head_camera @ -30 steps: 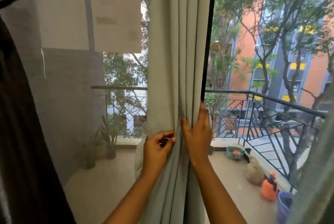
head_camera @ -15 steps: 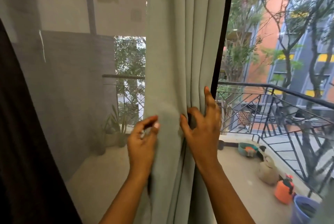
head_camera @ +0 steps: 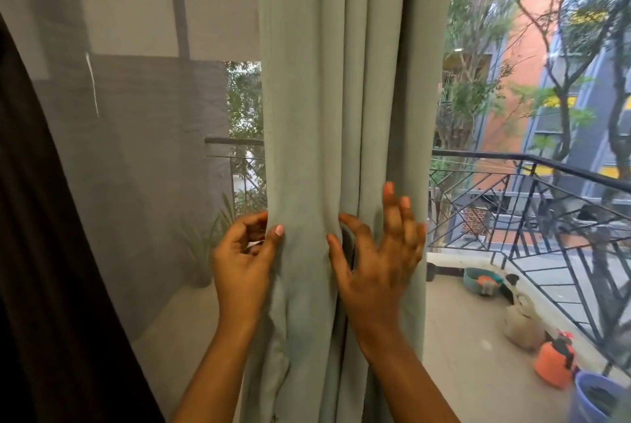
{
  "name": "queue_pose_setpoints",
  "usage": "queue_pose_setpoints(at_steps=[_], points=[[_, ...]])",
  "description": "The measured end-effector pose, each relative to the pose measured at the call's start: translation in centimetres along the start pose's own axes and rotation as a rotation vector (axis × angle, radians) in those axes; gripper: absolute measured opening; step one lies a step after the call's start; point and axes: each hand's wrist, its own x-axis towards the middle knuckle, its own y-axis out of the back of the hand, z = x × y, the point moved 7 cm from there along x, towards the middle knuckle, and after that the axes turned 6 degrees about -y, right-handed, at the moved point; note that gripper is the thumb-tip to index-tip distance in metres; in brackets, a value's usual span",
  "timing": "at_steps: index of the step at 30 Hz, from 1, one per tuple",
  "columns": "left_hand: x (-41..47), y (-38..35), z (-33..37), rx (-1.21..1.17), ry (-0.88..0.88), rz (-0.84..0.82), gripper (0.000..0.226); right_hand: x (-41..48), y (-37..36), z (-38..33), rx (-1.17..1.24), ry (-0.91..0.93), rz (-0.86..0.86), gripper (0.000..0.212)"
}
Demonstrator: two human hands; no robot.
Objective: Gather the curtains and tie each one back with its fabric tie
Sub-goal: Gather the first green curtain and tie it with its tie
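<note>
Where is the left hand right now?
Head view, left of centre: the left hand pinches the left edge of the curtain, level with the right hand spread on its folds.

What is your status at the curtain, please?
Left hand pinching curtain edge. Right hand spread against folds. Tie not in view. Nothing blocking.
</note>
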Motion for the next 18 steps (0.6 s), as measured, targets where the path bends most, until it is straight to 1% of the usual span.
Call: queue_pose_setpoints(at_steps=[1,3,6,9,12,15,18], points=[[-0.2,0.2,0.2,0.017,-0.012,-0.034,0.018,-0.2,0.2,-0.6,0.03,0.016,0.011,0.022],[-0.5,0.8,0.4,0.035,-0.009,-0.071,0.015,-0.4,0.1,-1.4,0.106,-0.024,-0.024,0.021],[-0.5,1.8,0.7,-0.03,0.031,-0.078,0.016,-0.6,-0.6,-1.7,0.226,-0.165,-0.131,0.028],[-0.5,2.6,0.9,-0.065,0.052,-0.103,0.016,-1.0,-0.9,-1.5,0.37,-0.299,-0.162,0.025],[-0.3,3.8,0.8,-0.068,0.074,-0.103,0.016,-1.7,-0.3,-2.7,0.445,-0.308,-0.15,0.02],[-0.7,4.4,1.2,-0.087,0.095,-0.122,0.015,-2.7,-0.2,-4.4,0.567,-0.371,-0.198,0.015],[-1.7,4.5,1.4,-0.175,0.145,-0.152,0.014,-4.0,-0.3,-6.0,0.669,-0.424,-0.238,0.029]])
